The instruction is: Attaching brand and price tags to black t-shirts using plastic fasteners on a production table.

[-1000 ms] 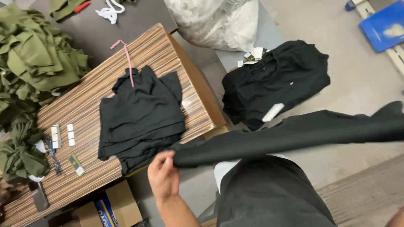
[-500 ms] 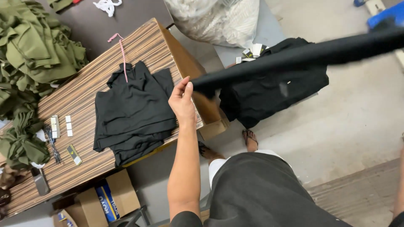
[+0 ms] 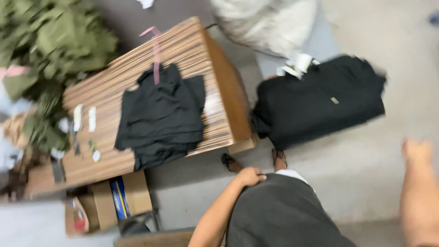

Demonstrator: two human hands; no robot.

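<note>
Dark grey garment bunched against lap

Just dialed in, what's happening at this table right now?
A person stands beside a striped wooden table, left hand at the top of a dark garment against their front. The right hand is out to the side and blurred. A black garment lies on the table, another black pile on the floor, green clothes heaped beside.
</note>
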